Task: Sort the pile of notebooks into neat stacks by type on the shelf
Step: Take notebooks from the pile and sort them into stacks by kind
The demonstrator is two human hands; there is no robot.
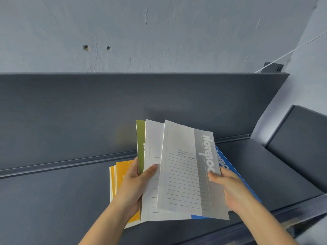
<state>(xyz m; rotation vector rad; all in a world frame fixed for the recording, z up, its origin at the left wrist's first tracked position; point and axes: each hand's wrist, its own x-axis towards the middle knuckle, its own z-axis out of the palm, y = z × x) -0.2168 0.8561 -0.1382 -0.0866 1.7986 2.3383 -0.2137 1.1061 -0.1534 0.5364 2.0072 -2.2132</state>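
Notebooks (pixel 152 142) fan from gripping left hand (pixel 134 179); right hand (pixel 228 184) pinches top grey notebook (pixel 185 174).

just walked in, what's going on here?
A person is sorting notebooks over a dark shelf. The left hand grips a green notebook and the rear grey notebook, fanned. The right hand pinches the front grey notebook by its edge. Orange notebooks and a blue notebook show beneath them.

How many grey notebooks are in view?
2. The front notebook is gripped by the right hand; the rear notebook, just behind, is held by the left hand. More may be hidden.
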